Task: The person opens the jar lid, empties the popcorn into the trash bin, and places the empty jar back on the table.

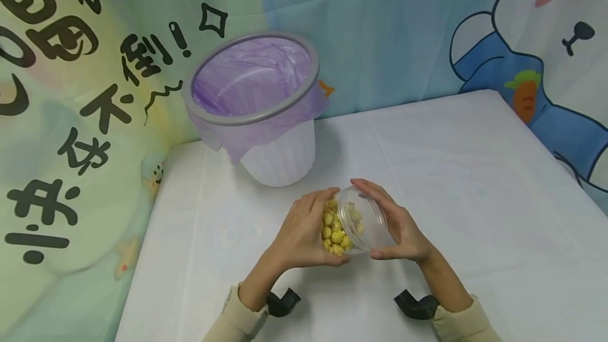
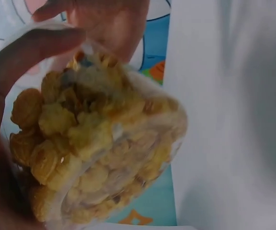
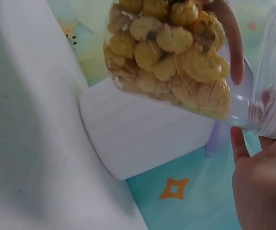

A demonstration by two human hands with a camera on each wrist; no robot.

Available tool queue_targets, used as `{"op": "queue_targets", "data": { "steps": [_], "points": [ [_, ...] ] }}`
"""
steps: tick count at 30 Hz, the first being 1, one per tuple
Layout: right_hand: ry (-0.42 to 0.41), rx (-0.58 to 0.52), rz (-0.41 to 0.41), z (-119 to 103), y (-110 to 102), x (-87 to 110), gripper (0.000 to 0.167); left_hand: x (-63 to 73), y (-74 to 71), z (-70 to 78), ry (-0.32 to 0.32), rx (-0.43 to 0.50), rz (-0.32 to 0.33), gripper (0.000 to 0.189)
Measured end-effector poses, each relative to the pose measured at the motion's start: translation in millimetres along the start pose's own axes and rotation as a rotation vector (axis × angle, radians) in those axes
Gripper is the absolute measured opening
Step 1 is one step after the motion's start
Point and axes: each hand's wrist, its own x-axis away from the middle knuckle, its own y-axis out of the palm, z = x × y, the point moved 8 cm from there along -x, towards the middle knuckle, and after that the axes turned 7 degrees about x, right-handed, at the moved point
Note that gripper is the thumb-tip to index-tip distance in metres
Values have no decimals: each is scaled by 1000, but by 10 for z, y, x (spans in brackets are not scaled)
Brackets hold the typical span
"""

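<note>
Jar (image 1: 372,226), transparent and partly filled with yellow popcorn-like pieces (image 1: 335,234), is held tilted on its side above the table (image 1: 437,173), in front of and slightly right of the bin (image 1: 285,160). Left hand (image 1: 301,232): grasps the filled end, thumb along the near side, fingers across the far side. Right hand (image 1: 404,228): grasps the ringed end (image 3: 270,76) between thumb and fingers; whether a lid is fitted cannot be told. The bin stands upright near the table's far edge, its grey rim (image 1: 237,119) securing a purple liner (image 1: 256,83). Open clearance separates the bin wall from the jar. White surface extends rightward from the right hand to the backdrop (image 1: 380,41).
</note>
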Motion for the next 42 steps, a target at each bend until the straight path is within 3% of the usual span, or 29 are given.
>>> {"op": "queue_targets", "data": {
  "steps": [6, 11, 17, 22, 28, 42],
  "points": [
    [-41, -8, -44, -64, 5, -18, 98, 1, 0, 14, -6, 63, -91, 113],
    [-51, -8, -82, -84, 14, -20, 103, 1, -8, 10, -3, 89, -98, 113],
    [14, -25, -94, -40, 29, -11, 122, 26, -2, -23, -19, 95, -99, 113],
    [73, 9, -85, 23, 73, 0, 120, 38, 4, -39, -21, 97, -97, 113],
    [58, 53, -78, 28, 81, 1, 112, 48, 0, -37, -3, 95, -103, 113],
    [18, 78, -216, -87, 104, 22, 107, 62, 52, -29, 20, 150, -189, 114]
  ]
}}
